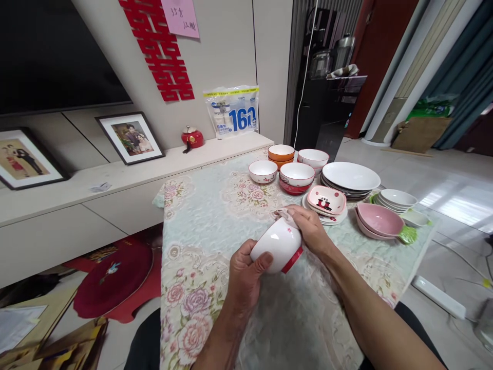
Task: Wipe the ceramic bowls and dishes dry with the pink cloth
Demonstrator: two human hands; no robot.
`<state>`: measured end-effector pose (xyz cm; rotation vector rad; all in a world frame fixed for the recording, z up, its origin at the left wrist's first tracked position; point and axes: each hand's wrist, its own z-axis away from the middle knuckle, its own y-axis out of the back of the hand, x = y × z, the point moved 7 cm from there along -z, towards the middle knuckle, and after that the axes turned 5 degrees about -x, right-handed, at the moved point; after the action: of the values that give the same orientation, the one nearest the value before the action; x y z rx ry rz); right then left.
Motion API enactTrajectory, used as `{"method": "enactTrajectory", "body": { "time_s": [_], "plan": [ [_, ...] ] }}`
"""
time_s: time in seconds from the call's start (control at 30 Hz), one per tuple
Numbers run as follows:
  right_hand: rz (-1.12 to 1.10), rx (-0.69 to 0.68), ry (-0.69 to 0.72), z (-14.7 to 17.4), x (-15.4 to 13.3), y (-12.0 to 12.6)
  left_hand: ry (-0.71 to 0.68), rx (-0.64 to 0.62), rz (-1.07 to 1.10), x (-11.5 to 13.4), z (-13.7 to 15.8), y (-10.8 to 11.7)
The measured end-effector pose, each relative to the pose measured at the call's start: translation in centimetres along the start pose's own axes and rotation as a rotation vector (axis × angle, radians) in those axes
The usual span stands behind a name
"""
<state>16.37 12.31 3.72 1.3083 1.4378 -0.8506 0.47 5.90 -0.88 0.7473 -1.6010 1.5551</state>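
Observation:
A white bowl [278,245] with a red foot is tilted on its side above the near part of the table. My left hand [248,270] grips its left side, the thumb across the outer wall. At the far rim, my right hand [308,223] is closed on a pale cloth [287,215] pressed against the bowl. The bowl's inside faces away from me and is hidden. Just beyond my right hand lies a square cat-print dish [326,199] on several white plates [332,221].
Bowls stand at the back: a small white bowl [262,171], stacked orange bowls [281,153] and red-and-white ones [296,177]. Large white plates [351,176], pink leaf-shaped dishes [380,220] and small white dishes [397,198] are at right. A flowered cloth covers the table [200,226].

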Motion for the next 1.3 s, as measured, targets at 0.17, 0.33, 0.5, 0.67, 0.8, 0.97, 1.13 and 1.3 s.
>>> {"method": "enactTrajectory", "body": {
  "time_s": [0.17, 0.33, 0.5, 0.67, 0.8, 0.97, 1.13, 1.3],
  "plan": [
    [-0.145, 0.097, -0.104, -0.2, 2.5, 0.5, 0.013, 0.004, 0.128, 0.7, 0.0, -0.5],
    [-0.169, 0.156, -0.131, 0.0, 1.4, 1.0, 0.052, -0.122, 0.159, 0.5, 0.2, -1.3],
    [-0.077, 0.087, -0.136, 0.2, 0.3, 1.9, 0.095, -0.212, 0.06, -0.2, 0.3, -1.5],
    [0.047, -0.01, -0.078, 0.4, -0.4, 1.3, 0.124, -0.208, -0.158, -0.3, 0.2, -1.1],
    [0.227, -0.036, 0.059, 0.4, -2.1, 0.6, 0.107, -0.189, -0.171, -0.3, 0.3, -0.7],
    [0.527, -0.106, 0.392, 1.7, -6.2, -2.9, 0.036, -0.105, -0.117, 0.1, 0.1, -0.3],
    [0.776, -0.215, 0.613, 3.6, -8.5, -7.1, -0.085, -0.072, -0.138, 1.2, -0.3, -0.2],
    [0.448, -0.059, 0.406, 1.7, -6.1, -3.4, -0.014, -0.061, -0.109, 0.7, 0.2, -0.2]
  ]
}}
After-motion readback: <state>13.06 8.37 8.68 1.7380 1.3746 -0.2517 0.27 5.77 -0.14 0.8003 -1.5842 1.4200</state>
